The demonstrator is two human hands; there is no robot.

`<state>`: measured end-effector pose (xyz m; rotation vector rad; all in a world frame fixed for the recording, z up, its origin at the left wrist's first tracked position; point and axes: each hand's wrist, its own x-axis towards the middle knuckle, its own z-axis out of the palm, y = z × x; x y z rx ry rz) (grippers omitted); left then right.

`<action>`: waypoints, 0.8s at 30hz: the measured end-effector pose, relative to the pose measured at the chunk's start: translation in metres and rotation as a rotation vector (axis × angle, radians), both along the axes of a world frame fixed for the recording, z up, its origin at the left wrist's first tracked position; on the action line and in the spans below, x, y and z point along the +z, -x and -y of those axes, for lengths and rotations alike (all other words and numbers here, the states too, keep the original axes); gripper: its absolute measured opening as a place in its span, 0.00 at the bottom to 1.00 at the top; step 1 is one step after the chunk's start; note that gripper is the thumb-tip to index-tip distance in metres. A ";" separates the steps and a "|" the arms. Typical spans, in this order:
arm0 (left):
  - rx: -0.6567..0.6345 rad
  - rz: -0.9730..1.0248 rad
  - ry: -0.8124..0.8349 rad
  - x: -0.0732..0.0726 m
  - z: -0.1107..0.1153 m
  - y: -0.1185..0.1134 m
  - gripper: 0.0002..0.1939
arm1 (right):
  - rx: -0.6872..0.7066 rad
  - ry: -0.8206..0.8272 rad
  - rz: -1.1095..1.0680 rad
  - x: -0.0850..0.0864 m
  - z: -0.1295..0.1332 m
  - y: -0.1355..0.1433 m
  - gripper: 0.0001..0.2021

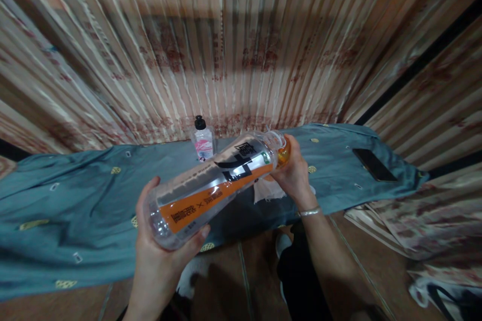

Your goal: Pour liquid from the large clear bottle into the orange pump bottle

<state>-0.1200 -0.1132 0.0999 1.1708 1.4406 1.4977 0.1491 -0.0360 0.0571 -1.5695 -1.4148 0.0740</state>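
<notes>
A large clear plastic bottle (pixel 214 185) with an orange label and black lettering is held tilted over the cloth, its base at the lower left and its neck at the upper right. Wrapped round the base is my left hand (pixel 165 256). At the neck end, my right hand (pixel 293 168) is closed around an orange-amber piece (pixel 283 153) that sits at the bottle's mouth; whether it is a cap or something else cannot be told. A crumpled white tissue (pixel 268 190) lies beneath my right hand.
A small clear bottle (pixel 204 141) with a black top and pink label stands behind the big bottle. A dark phone (pixel 374 164) lies at the right on the green patterned cloth (pixel 90 200). Pleated curtains (pixel 233 50) hang behind.
</notes>
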 end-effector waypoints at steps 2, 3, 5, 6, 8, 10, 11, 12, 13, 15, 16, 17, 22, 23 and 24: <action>-0.005 -0.010 0.012 0.001 0.000 0.000 0.58 | 0.003 0.001 0.003 0.000 0.000 0.000 0.43; -0.005 -0.027 0.011 0.001 0.001 0.001 0.57 | 0.003 -0.002 0.006 0.000 0.000 0.000 0.43; -0.002 -0.064 0.002 0.002 0.001 0.001 0.57 | -0.001 -0.009 0.013 0.000 0.000 0.000 0.43; -0.003 -0.073 -0.001 0.002 0.001 0.001 0.57 | -0.003 -0.012 0.017 0.000 0.000 0.000 0.43; 0.001 -0.078 -0.006 0.003 0.001 0.000 0.57 | -0.002 -0.014 0.022 0.000 0.000 0.000 0.43; 0.010 -0.072 -0.009 0.003 0.002 0.000 0.56 | -0.002 -0.013 0.018 -0.001 0.000 -0.001 0.42; 0.014 -0.069 -0.012 0.003 0.002 0.000 0.57 | -0.004 -0.012 0.016 -0.001 0.000 -0.001 0.42; 0.015 -0.061 -0.015 0.003 0.002 0.000 0.57 | -0.008 -0.011 0.014 -0.001 0.000 -0.001 0.43; 0.013 -0.051 -0.014 0.004 0.002 0.000 0.57 | -0.012 -0.010 0.013 -0.001 0.000 -0.001 0.43; 0.014 -0.049 -0.013 0.004 0.002 -0.001 0.57 | -0.011 -0.009 0.014 -0.001 0.000 -0.001 0.42; 0.016 -0.057 -0.015 0.005 0.002 -0.001 0.57 | -0.008 -0.011 0.015 -0.001 0.000 -0.001 0.42; 0.018 -0.070 -0.015 0.005 0.002 -0.001 0.57 | -0.006 -0.014 0.015 -0.001 0.001 -0.001 0.42; 0.012 -0.079 -0.007 0.004 0.002 0.000 0.58 | 0.002 -0.007 0.001 0.000 0.001 -0.001 0.43; 0.009 -0.073 -0.010 0.004 0.002 0.000 0.58 | 0.002 -0.004 -0.001 0.001 0.002 -0.001 0.42; 0.006 -0.069 -0.015 0.003 0.002 0.001 0.58 | 0.003 -0.001 -0.003 0.001 0.002 0.000 0.42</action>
